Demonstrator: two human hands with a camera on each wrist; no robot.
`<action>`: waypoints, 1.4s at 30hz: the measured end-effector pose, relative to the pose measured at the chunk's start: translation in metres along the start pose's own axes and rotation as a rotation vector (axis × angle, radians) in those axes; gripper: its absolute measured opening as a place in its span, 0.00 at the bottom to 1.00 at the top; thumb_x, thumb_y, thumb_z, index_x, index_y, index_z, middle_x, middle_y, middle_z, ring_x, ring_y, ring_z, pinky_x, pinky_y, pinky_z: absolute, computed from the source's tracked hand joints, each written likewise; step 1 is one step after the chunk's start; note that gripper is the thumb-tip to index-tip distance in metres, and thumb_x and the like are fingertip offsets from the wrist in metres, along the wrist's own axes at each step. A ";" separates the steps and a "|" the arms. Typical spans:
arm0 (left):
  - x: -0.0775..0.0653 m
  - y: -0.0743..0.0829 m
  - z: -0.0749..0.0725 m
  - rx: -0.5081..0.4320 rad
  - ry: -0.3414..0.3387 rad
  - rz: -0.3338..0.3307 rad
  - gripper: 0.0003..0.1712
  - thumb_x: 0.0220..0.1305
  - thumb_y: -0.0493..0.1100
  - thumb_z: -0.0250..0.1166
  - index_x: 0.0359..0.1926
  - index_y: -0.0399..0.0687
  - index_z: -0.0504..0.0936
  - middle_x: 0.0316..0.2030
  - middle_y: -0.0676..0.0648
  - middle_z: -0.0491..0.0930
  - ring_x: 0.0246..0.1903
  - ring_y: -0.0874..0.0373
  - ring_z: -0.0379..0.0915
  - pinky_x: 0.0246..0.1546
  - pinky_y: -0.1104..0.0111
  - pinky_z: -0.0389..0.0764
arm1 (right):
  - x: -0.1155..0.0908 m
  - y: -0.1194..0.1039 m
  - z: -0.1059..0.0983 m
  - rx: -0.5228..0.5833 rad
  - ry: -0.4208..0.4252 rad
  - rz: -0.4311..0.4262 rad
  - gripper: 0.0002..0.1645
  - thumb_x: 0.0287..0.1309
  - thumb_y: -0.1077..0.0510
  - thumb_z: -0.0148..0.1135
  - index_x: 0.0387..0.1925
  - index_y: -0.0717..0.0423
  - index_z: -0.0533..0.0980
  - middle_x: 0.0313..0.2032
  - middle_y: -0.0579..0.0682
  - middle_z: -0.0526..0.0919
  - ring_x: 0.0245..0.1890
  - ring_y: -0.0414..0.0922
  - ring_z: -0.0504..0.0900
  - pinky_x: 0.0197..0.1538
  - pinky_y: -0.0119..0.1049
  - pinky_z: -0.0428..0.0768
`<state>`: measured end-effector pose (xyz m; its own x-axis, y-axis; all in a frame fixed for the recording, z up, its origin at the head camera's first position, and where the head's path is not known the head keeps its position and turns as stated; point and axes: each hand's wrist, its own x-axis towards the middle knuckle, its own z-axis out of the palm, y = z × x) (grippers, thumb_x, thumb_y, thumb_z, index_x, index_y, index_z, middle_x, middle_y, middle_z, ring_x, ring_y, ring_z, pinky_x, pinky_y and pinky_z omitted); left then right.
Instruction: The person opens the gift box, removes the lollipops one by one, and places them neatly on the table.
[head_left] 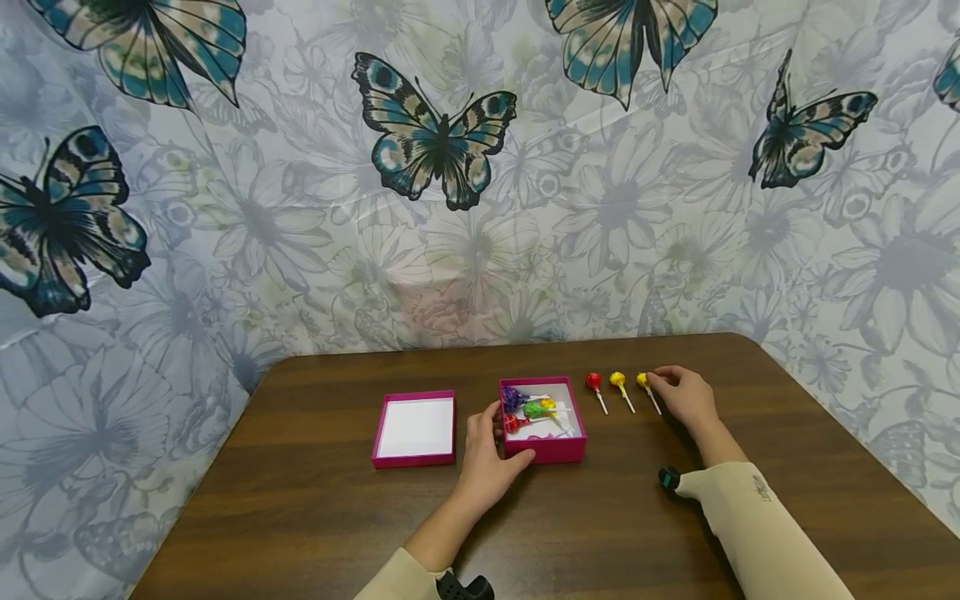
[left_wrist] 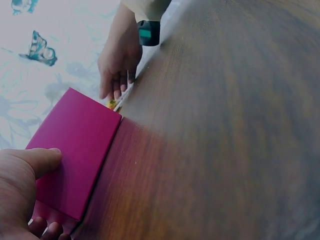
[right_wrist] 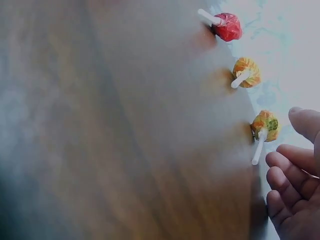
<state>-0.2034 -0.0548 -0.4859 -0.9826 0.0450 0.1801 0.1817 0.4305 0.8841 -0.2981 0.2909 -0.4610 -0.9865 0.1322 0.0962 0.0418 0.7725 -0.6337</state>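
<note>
My left hand (head_left: 486,467) holds the front left corner of an open pink box (head_left: 550,451). In the left wrist view its thumb lies on the box's front face, fingers around the side. Inside are several wrapped lollipops, among them a purple lollipop (head_left: 513,398), a green lollipop (head_left: 536,410) and a red lollipop (head_left: 513,423). Right of the box, a red lollipop (head_left: 594,382), a yellow lollipop (head_left: 617,379) and another yellow lollipop (head_left: 642,380) lie in a row. My right hand (head_left: 688,400) is beside the rightmost one, thumb and forefinger spread apart near its head.
A pink box lid (head_left: 415,427) with a white inside lies upturned left of the box. Everything stands on a brown wooden table (head_left: 300,500) with rounded far corners. Behind its far edge hangs a butterfly-patterned cloth (head_left: 315,275).
</note>
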 end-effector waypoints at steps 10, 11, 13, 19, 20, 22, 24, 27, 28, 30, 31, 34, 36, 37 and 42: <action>0.000 0.000 0.001 0.008 0.005 0.001 0.51 0.53 0.48 0.77 0.73 0.48 0.59 0.59 0.43 0.64 0.56 0.54 0.65 0.56 0.58 0.72 | -0.009 -0.014 -0.007 -0.062 0.138 -0.119 0.31 0.71 0.40 0.53 0.60 0.61 0.76 0.48 0.61 0.84 0.47 0.58 0.82 0.45 0.53 0.77; 0.000 0.000 0.001 0.007 0.006 0.000 0.51 0.53 0.48 0.77 0.73 0.48 0.59 0.59 0.43 0.64 0.56 0.54 0.65 0.56 0.58 0.72 | -0.010 -0.018 -0.007 -0.049 0.147 -0.135 0.30 0.71 0.41 0.54 0.59 0.60 0.77 0.48 0.61 0.84 0.47 0.58 0.81 0.45 0.52 0.76; 0.000 0.000 0.001 0.007 0.005 -0.001 0.51 0.53 0.48 0.77 0.73 0.48 0.59 0.59 0.44 0.64 0.56 0.54 0.65 0.56 0.58 0.72 | -0.014 -0.025 -0.008 -0.026 0.160 -0.177 0.28 0.71 0.43 0.56 0.58 0.60 0.77 0.47 0.61 0.84 0.46 0.57 0.81 0.45 0.50 0.76; 0.000 0.000 0.001 0.008 0.006 0.004 0.51 0.53 0.48 0.77 0.73 0.48 0.59 0.58 0.43 0.64 0.55 0.54 0.65 0.56 0.58 0.71 | -0.022 -0.051 -0.010 0.026 0.194 -0.286 0.21 0.69 0.50 0.61 0.55 0.59 0.80 0.45 0.58 0.84 0.41 0.53 0.80 0.42 0.41 0.74; 0.000 0.000 0.001 0.008 0.007 0.006 0.51 0.53 0.47 0.77 0.73 0.47 0.59 0.58 0.43 0.64 0.55 0.54 0.65 0.56 0.58 0.71 | -0.023 -0.056 -0.011 0.034 0.196 -0.300 0.20 0.68 0.51 0.61 0.54 0.59 0.80 0.45 0.58 0.84 0.41 0.53 0.80 0.42 0.41 0.75; 0.000 0.001 0.000 0.006 0.007 0.006 0.51 0.53 0.47 0.77 0.73 0.47 0.59 0.58 0.43 0.64 0.55 0.54 0.65 0.56 0.58 0.72 | -0.026 -0.064 -0.011 0.047 0.189 -0.321 0.19 0.67 0.52 0.62 0.54 0.58 0.81 0.44 0.57 0.84 0.41 0.52 0.80 0.40 0.39 0.74; 0.000 0.001 0.000 0.006 0.008 0.008 0.51 0.53 0.47 0.77 0.73 0.47 0.59 0.58 0.43 0.64 0.55 0.54 0.65 0.56 0.58 0.72 | -0.029 -0.072 -0.011 0.062 0.179 -0.340 0.18 0.66 0.53 0.64 0.53 0.57 0.81 0.43 0.56 0.84 0.41 0.51 0.80 0.40 0.36 0.74; 0.000 0.002 0.000 0.005 0.004 0.006 0.51 0.53 0.46 0.77 0.73 0.47 0.59 0.58 0.43 0.64 0.55 0.55 0.65 0.57 0.58 0.72 | -0.034 -0.079 -0.010 0.100 0.157 -0.363 0.17 0.65 0.54 0.65 0.53 0.56 0.81 0.41 0.55 0.84 0.40 0.49 0.78 0.38 0.32 0.74; 0.000 0.002 0.000 0.006 0.003 0.005 0.51 0.53 0.46 0.77 0.73 0.47 0.59 0.59 0.43 0.64 0.55 0.55 0.65 0.57 0.58 0.72 | -0.035 -0.082 -0.009 0.111 0.150 -0.370 0.17 0.65 0.54 0.65 0.53 0.56 0.81 0.41 0.54 0.84 0.39 0.48 0.78 0.38 0.31 0.74; 0.000 0.002 0.000 0.007 0.002 0.004 0.51 0.53 0.46 0.77 0.73 0.47 0.59 0.59 0.43 0.64 0.55 0.54 0.65 0.57 0.58 0.72 | -0.037 -0.086 -0.008 0.141 0.129 -0.376 0.17 0.65 0.55 0.65 0.53 0.54 0.81 0.40 0.53 0.83 0.38 0.46 0.77 0.38 0.30 0.75; 0.000 0.002 0.000 0.007 0.001 0.002 0.51 0.53 0.46 0.77 0.73 0.47 0.59 0.59 0.43 0.64 0.55 0.54 0.65 0.57 0.58 0.72 | -0.038 -0.088 -0.007 0.154 0.117 -0.376 0.16 0.65 0.55 0.65 0.53 0.54 0.81 0.40 0.52 0.83 0.37 0.45 0.77 0.38 0.29 0.75; 0.000 0.003 -0.001 0.006 -0.001 0.002 0.51 0.53 0.46 0.77 0.73 0.47 0.58 0.59 0.43 0.63 0.55 0.54 0.65 0.57 0.58 0.71 | -0.041 -0.091 -0.004 0.166 0.080 -0.387 0.16 0.64 0.54 0.66 0.52 0.51 0.81 0.40 0.51 0.84 0.34 0.43 0.77 0.36 0.29 0.76; 0.000 0.003 -0.001 0.001 -0.005 -0.001 0.51 0.53 0.46 0.77 0.73 0.47 0.58 0.59 0.43 0.63 0.56 0.54 0.65 0.57 0.58 0.71 | -0.043 -0.093 -0.002 0.170 0.056 -0.405 0.15 0.64 0.54 0.67 0.51 0.50 0.82 0.42 0.50 0.85 0.33 0.41 0.76 0.35 0.30 0.76; 0.000 0.003 -0.001 0.000 -0.006 -0.001 0.51 0.53 0.46 0.77 0.73 0.47 0.58 0.59 0.43 0.63 0.56 0.54 0.65 0.57 0.58 0.71 | -0.044 -0.094 -0.001 0.171 0.047 -0.417 0.15 0.63 0.54 0.67 0.51 0.50 0.82 0.43 0.50 0.85 0.33 0.41 0.76 0.35 0.30 0.76; 0.000 0.002 -0.001 0.001 -0.007 -0.001 0.51 0.53 0.46 0.77 0.73 0.47 0.58 0.59 0.43 0.63 0.56 0.54 0.65 0.57 0.58 0.71 | -0.047 -0.098 0.004 0.202 -0.005 -0.464 0.13 0.61 0.55 0.69 0.48 0.48 0.83 0.43 0.47 0.86 0.34 0.43 0.76 0.36 0.30 0.77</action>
<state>-0.2026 -0.0550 -0.4832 -0.9830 0.0504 0.1763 0.1806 0.4315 0.8838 -0.2569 0.2065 -0.4062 -0.8947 -0.1997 0.3996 -0.4322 0.6131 -0.6613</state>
